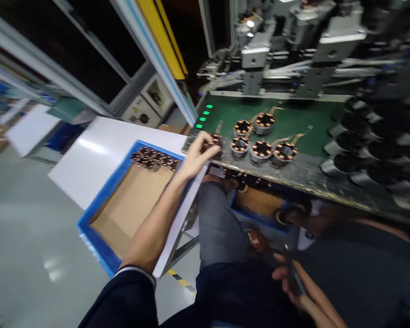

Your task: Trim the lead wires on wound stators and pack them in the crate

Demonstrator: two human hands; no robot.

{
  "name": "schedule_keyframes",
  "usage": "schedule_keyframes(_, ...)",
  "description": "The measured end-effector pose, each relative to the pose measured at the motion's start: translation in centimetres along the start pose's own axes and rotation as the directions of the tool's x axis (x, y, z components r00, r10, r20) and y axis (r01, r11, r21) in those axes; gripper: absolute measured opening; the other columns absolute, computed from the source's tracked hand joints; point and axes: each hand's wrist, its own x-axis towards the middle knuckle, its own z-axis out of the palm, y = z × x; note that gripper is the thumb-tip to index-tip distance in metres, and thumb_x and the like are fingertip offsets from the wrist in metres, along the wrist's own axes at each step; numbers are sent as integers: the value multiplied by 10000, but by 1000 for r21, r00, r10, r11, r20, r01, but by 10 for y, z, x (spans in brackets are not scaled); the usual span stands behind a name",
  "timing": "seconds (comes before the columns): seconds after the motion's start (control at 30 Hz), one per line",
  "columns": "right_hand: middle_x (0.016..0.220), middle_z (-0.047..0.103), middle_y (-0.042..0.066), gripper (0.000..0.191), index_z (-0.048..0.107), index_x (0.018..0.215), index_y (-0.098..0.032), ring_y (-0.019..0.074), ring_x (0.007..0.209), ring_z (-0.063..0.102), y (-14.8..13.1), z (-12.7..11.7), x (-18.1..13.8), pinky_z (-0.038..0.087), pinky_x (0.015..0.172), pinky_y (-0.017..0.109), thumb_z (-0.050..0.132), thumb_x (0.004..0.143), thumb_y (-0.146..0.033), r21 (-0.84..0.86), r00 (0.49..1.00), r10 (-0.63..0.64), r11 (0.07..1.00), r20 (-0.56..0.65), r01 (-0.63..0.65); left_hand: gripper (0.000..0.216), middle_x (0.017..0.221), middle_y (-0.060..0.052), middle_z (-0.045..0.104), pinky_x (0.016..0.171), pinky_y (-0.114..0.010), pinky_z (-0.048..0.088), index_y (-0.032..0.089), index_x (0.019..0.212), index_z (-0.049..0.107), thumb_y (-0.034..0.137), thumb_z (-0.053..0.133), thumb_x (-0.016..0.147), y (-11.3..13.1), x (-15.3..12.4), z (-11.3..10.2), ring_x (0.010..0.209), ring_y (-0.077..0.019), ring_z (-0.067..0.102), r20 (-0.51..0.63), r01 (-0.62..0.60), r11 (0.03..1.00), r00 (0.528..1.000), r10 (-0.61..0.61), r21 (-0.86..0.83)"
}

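Note:
My left hand (198, 156) reaches to the left front corner of the green-topped bench (304, 118). Its thumb and fingers are closed around a motor stator (213, 140), a dark ring with copper windings that they partly cover. To the right of it stand several more stators (239, 146) with copper-coloured tails. Low at the right, over my lap, my right hand (295, 282) is curled around a slim grey tool (294, 273). Motion blur hides what kind of tool this is.
Left of the bench, a blue tray (105, 200) lined with cardboard holds several stators (153, 159) on a white table (99, 141). Metal cylinders (345, 164) crowd the bench's right side. Machine fixtures (254, 59) rise behind. Another blue-edged tray (259, 202) sits below the bench edge.

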Motion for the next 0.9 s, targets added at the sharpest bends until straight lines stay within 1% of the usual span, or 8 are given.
schedule_keyframes(0.07, 1293, 802, 102, 653, 640, 1669, -299, 265, 1129, 756, -16, 10, -7, 630, 1053, 425, 562, 1075, -559, -27, 996, -27, 999, -85, 25, 483, 1289, -54, 775, 1006, -412, 650, 293, 1237, 525, 653, 774, 1032, 21, -27, 7, 1085, -222, 798, -18, -1, 988, 1000, -1, -155)
schedule_keyframes(0.2, 1315, 788, 79, 593, 613, 1692, -315, 229, 1083, 732, -53, 27, -3, 607, 1106, 444, 558, 1102, -340, -185, 974, -193, 968, -120, 169, 640, 1063, 6, 757, 847, -335, 666, 281, 1295, 560, 336, 1032, 865, 80, -91, 47, 890, -177, 794, -73, -122, 985, 991, 114, -121)
schedule_keyframes(0.27, 1480, 750, 98, 663, 557, 1737, -328, 263, 1219, 733, -70, 29, 1, 576, 1192, 492, 574, 1078, -257, -233, 927, -364, 913, -90, 336, 686, 1078, 6, 743, 818, -305, 673, 262, 1317, 583, 259, 1066, 829, 106, -118, 73, 905, -168, 808, -28, -140, 982, 990, 138, -127)
schedule_keyframes(0.33, 1629, 681, 93, 703, 517, 1761, -360, 304, 1406, 685, -83, 28, 2, 541, 1252, 521, 584, 1075, -222, -266, 885, -462, 862, -60, 432, 699, 1109, -4, 750, 829, -299, 685, 250, 1339, 586, 241, 1068, 834, 122, -137, 95, 951, -170, 822, 26, -128, 977, 991, 135, -173)
schedule_keyframes(0.47, 1674, 664, 59, 738, 532, 1741, -382, 332, 1521, 627, -99, 25, -1, 539, 1256, 521, 602, 1037, -174, -285, 864, -503, 832, -24, 476, 664, 1122, -23, 772, 859, -306, 704, 237, 1338, 587, 209, 1046, 860, 127, -148, 113, 1014, -180, 829, 45, -168, 947, 981, 188, -275)
schedule_keyframes(0.6, 1555, 733, 49, 719, 589, 1703, -380, 311, 1393, 695, -101, 23, 0, 567, 1195, 492, 605, 1017, -166, -247, 848, -530, 822, -3, 513, 682, 1098, -26, 765, 800, -300, 727, 241, 1344, 619, 190, 1057, 824, 125, -144, 107, 1005, -198, 842, 33, -218, 934, 971, 236, -285)
schedule_keyframes(0.73, 1594, 715, 43, 771, 591, 1714, -398, 322, 1391, 691, -98, 25, 1, 552, 1203, 505, 631, 981, -160, -205, 849, -528, 831, 1, 517, 641, 1061, -27, 777, 707, -343, 730, 285, 1338, 652, 203, 1038, 834, 126, -143, 105, 952, -232, 845, 19, -209, 928, 974, 226, -309)
schedule_keyframes(0.9, 1485, 757, 31, 829, 581, 1726, -428, 323, 1336, 696, -95, 25, -1, 563, 1162, 510, 622, 956, -123, -194, 850, -526, 837, -28, 511, 608, 1028, -34, 816, 671, -375, 707, 310, 1356, 656, 201, 997, 866, 123, -145, 105, 918, -250, 844, 60, -194, 932, 973, 222, -306)
